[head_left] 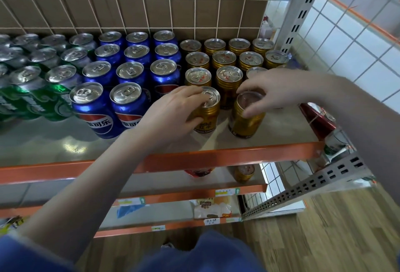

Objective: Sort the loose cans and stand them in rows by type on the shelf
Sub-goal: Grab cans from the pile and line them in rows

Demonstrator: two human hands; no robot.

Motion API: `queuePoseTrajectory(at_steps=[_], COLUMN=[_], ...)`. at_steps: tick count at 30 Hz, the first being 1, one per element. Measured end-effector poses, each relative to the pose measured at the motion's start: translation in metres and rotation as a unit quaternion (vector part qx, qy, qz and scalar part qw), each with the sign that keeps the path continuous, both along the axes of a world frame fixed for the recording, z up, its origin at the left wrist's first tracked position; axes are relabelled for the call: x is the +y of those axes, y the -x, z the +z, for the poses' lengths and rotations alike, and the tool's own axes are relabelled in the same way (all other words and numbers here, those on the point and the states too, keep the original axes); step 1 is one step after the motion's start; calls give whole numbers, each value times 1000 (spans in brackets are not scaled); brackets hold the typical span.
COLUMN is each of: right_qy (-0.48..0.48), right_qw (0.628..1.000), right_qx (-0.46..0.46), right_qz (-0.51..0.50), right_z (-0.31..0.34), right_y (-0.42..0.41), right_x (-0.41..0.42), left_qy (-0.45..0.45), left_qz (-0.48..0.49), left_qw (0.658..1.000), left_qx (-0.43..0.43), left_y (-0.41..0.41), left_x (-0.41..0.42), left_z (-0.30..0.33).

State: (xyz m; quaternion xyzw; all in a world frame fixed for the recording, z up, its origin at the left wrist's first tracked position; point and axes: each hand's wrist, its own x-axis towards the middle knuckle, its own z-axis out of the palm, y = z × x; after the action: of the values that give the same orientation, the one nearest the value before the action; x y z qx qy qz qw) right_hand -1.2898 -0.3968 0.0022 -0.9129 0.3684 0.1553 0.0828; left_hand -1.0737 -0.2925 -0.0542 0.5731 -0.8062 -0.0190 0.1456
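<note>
Shelf, grey deck with an orange front lip, wire grid and brown board behind. Cans stand upright on it in blocks by type: green cans at far left, blue Pepsi cans in the middle, gold cans at right. The gold block runs in columns from the back board toward the front lip.

Two gold cans stand at the front of that block, side by side with a narrow gap between them, both under the hands.

Left hand reaches in from lower left, forearm crossing the orange lip. Fingers curl over the rim and thumb presses the near side of the left front gold can, which stands upright just right of the front Pepsi pair. Its pull-tab lid shows past the fingertips.

Right hand comes in from the right, above and slightly behind its can. Fingers and thumb pinch the top rim of the right front gold can; the can leans a little toward the left, its base on the deck. Lid mostly shaded by the palm.

Lower shelves below carry another gold can, a red can partly hidden by the lip, and packaged snacks. Wood-pattern floor at lower right.
</note>
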Motion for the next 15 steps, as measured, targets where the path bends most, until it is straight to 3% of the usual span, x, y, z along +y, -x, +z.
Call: queuePoseTrajectory(at_steps=[2,6,11,15], right_qy=[-14,78,168,164], right_qw=[1000,997,983,985], right_qx=[-7,13,46,35], right_qz=[16,-7,-51,-51], right_z=[3,0,-4,-4], right_y=[4,4,1,2], right_x=[2,3,7,8], left_qy=[-30,-71,-91,-117], left_qz=[-11,-30,-32,-39], left_qw=[999,994,994,989], left_qx=[-22,-71,-43,-80], left_y=[2,3,4,8], left_x=[-10,-29,-37,-47], left_z=[7,15,24,33])
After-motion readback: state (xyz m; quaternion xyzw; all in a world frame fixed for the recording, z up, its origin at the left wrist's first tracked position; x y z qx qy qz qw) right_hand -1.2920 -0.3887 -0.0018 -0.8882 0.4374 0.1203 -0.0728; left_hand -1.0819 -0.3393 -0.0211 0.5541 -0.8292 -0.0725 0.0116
